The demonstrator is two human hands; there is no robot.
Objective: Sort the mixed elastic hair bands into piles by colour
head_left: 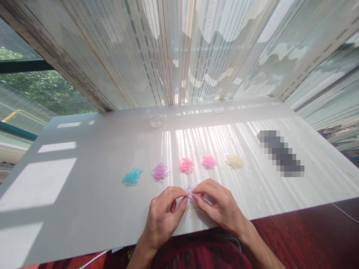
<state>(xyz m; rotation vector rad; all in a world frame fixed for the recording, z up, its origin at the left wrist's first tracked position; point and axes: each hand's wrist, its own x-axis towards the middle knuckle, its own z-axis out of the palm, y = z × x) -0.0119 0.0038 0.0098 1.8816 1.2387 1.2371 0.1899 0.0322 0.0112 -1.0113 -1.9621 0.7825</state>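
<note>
My left hand (165, 209) is closed in a pinch, thumb and forefinger meeting over a small mixed pile of thin rubber bands (191, 200) in pale purple and pink. Facing it, my right hand (217, 203) pinches at the same pile, its fingertips close to the left ones. The bands between the fingertips are tiny and partly hidden. Beyond the hands lies a row of sorted heaps of bands: teal (132, 176), purple (160, 171), coral pink (186, 165), bright pink (209, 161) and pale yellow (235, 161).
Clear round containers (155, 118) stand at the back of the white table (92, 209), with a clear disc (217, 110) to their right. A dark pixelated object (282, 153) lies on the right. Sheer curtains (174, 48) hang behind the far edge.
</note>
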